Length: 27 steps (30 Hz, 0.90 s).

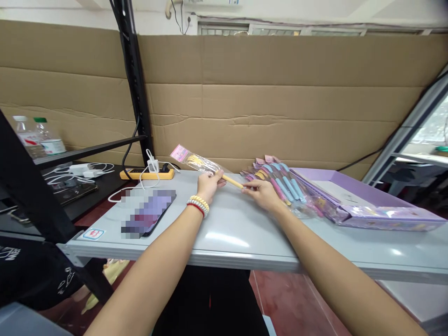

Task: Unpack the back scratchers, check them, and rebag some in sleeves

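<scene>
Over the grey table, my left hand (209, 185) grips a clear plastic sleeve (206, 163) with a pink header card at its far end. A slim yellow pen-like stick (233, 181) juts from the near end of the sleeve, and more yellow shows inside it. My right hand (262, 192) pinches the stick's bare near end. What the stick is exactly, I cannot tell. Right of that hand lies a pile of similar packaged sticks (285, 182) in blue, pink and yellow, their sleeves overlapping. They lie against an open purple box (385, 217).
A phone (154, 212) lies on the left of the table (224, 233). Behind it are a yellow power strip (147, 174) and white cables. A black shelf post (131, 79) rises at the back left, and a cardboard wall (262, 102) closes off the far side.
</scene>
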{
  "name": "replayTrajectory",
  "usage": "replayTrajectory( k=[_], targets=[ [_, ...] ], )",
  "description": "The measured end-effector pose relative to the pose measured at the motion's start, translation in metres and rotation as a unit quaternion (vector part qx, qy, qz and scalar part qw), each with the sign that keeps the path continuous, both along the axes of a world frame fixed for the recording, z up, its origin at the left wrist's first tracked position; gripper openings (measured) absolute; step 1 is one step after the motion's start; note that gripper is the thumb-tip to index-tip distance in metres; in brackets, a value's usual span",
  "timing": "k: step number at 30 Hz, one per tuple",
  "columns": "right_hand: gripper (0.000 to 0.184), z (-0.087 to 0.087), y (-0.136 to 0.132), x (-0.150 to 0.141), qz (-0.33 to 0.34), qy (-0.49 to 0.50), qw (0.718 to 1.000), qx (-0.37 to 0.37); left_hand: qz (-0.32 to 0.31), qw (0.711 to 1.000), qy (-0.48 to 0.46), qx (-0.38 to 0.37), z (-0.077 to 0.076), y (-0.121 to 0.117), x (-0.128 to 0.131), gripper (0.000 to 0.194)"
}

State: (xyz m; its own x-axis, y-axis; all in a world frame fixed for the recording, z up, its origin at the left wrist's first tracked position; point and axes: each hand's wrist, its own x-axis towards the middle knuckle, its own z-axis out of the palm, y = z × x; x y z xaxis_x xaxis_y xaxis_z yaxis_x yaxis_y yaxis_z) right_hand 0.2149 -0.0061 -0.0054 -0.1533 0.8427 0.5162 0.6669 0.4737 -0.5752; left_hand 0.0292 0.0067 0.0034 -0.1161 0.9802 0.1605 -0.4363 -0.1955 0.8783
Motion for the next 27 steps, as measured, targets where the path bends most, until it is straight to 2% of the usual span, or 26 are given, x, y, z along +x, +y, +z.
replayTrajectory(
  k=[6,11,14,18,23,25,27],
  targets=[
    [0.036,0.006,-0.012,-0.008,0.033,0.019,0.999,-0.022,-0.008,1.000,-0.002,-0.021,-0.001,0.000,0.002,0.014],
    [0.041,0.008,-0.016,-0.014,0.035,0.042,0.998,-0.028,-0.031,0.999,-0.005,-0.022,0.000,-0.001,0.005,0.017],
    [0.043,0.008,-0.011,-0.006,0.031,0.049,0.997,-0.049,0.005,0.999,-0.035,-0.014,0.001,0.003,0.000,0.016],
    [0.036,0.009,-0.006,0.012,0.038,0.032,0.993,-0.107,0.066,0.994,-0.088,-0.012,0.005,0.007,-0.010,0.016],
    [0.028,0.009,-0.007,0.011,0.107,0.023,0.977,-0.182,0.019,0.997,-0.071,0.003,0.006,0.005,-0.009,0.011],
    [0.034,0.009,-0.007,0.009,0.140,0.040,0.962,-0.231,0.000,0.999,-0.050,0.005,0.004,0.005,-0.006,0.009],
    [0.051,0.010,-0.005,0.011,0.151,0.069,0.949,-0.270,0.014,0.999,-0.042,0.007,0.003,0.006,-0.004,0.011]
  ],
)
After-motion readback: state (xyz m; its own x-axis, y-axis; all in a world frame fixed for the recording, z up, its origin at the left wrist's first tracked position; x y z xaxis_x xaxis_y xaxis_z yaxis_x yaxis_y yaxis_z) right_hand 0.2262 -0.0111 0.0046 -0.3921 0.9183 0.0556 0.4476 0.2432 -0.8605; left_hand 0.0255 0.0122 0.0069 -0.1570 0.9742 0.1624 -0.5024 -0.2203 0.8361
